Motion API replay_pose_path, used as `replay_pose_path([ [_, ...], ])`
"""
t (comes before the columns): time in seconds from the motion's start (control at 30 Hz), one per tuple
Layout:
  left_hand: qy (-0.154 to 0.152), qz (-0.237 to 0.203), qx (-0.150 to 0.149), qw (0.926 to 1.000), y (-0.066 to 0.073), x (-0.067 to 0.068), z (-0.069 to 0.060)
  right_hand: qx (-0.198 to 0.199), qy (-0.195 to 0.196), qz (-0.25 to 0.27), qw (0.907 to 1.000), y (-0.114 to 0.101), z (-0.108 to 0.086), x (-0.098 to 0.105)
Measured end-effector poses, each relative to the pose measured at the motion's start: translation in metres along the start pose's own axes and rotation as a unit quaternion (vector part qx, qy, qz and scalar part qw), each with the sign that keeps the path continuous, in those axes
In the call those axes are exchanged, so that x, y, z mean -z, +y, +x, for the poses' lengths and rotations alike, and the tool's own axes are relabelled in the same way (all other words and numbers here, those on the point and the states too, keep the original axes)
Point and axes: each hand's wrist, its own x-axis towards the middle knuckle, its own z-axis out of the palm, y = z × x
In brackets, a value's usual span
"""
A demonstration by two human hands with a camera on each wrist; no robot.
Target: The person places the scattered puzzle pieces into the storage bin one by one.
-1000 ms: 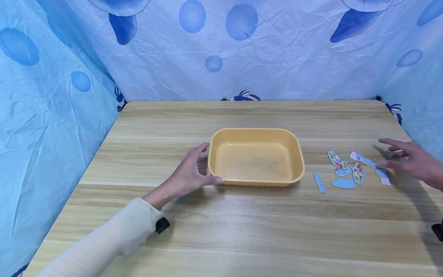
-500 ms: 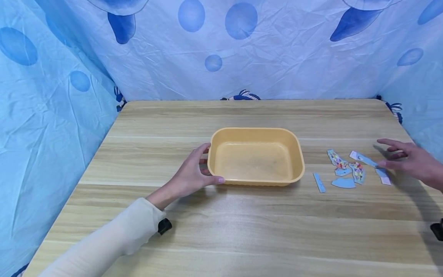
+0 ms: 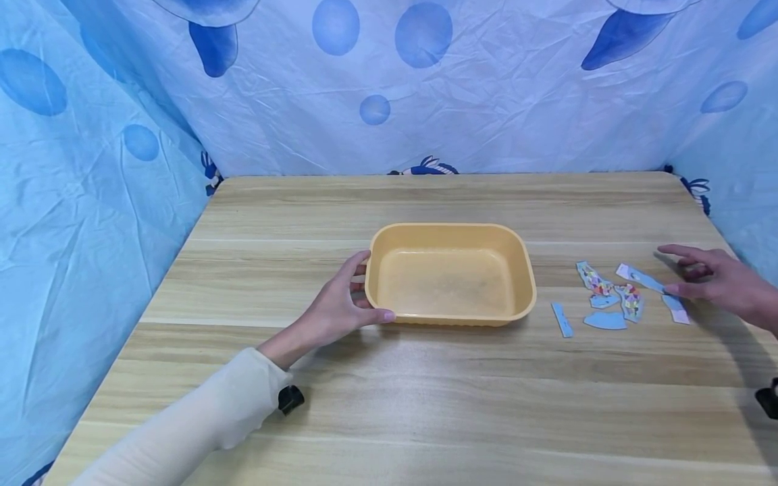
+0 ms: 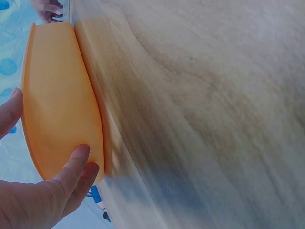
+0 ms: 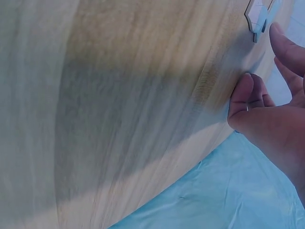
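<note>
So, what's the left hand (image 3: 335, 305) doing?

Gripping the yellow basin (image 3: 452, 237) at its left end. Thumb along the front-left corner, fingers bent against the left wall. Left wrist view agrees: fingertips on the outer wall.

And where's the basin sitting?

Upright on the wooden table (image 3: 377, 418), near the middle. Its right end faces the flat pieces (image 3: 632, 304), a little apart from them.

Right hand (image 3: 720, 280)?

Over the far-right side of the pieces, holding nothing I can see. Index nearly straight, other fingers loosely bent. Thumb tip is right at the near end of the long blue strip (image 3: 640, 277); can't tell if it touches.

Layout of the rest of the pieces?

Blue piece with a pale end (image 3: 675, 309) just below the thumb. Left of that, two multicoloured pieces, with a small blue piece (image 3: 604, 301) bunched in beside them. Blue fan-shaped piece (image 3: 604, 321) in front of the bunch. Narrow blue strip (image 3: 562, 320) lies alone, nearest the basin.

Surroundings?

Blue patterned curtain (image 3: 292, 115) at the back and both sides. Pale sleeve (image 3: 188, 418) on the left arm, black device (image 3: 290, 399) at that wrist.
</note>
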Motion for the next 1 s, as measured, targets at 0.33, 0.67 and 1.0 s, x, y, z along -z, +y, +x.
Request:
replay_pose_path([
  [0.33,-0.004,-0.005,-0.005,1.0,-0.001,0.0,0.001,0.046,0.003,0.014,0.9988,0.007,0.006,-0.004],
  [0.67,-0.002,0.009,0.007,0.9999,-0.003,0.001,0.002,0.067,0.013,0.025,0.9973,0.007,0.01,-0.007],
  [1.0,-0.004,0.008,0.011,0.9999,-0.001,0.001,0.002,0.084,0.022,0.026,0.9959,0.003,0.01,-0.01],
])
